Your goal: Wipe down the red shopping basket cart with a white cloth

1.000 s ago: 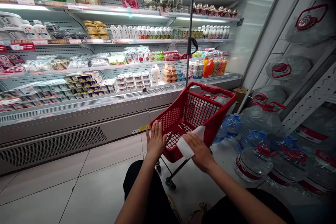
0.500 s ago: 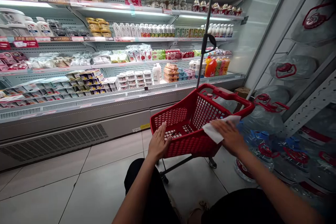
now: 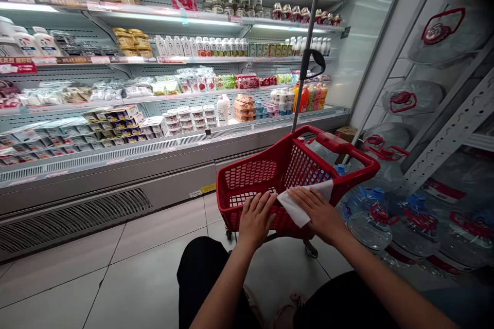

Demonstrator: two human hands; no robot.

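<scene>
A small red plastic shopping cart (image 3: 266, 175) with a mesh basket stands on the tiled floor right before my knees. My left hand (image 3: 257, 218) rests flat on its near rim, fingers apart. My right hand (image 3: 318, 211) presses a white cloth (image 3: 299, 205) against the cart's right rim, fingers stretched over it. A grey pole (image 3: 306, 51) with a black loop rises from the cart's far side. My legs in dark trousers show at the bottom.
An open refrigerated case (image 3: 154, 92) with shelves of dairy, drinks and packets runs along the left and back. Large water bottles (image 3: 389, 216) lie on the floor and on a metal rack (image 3: 447, 128) at the right. Pale floor tiles (image 3: 116, 277) spread to the left.
The cart has turned and come nearer to me. My right hand has slid the cloth along the cart's side up to the right rim. My left hand has shifted right along the near rim.
</scene>
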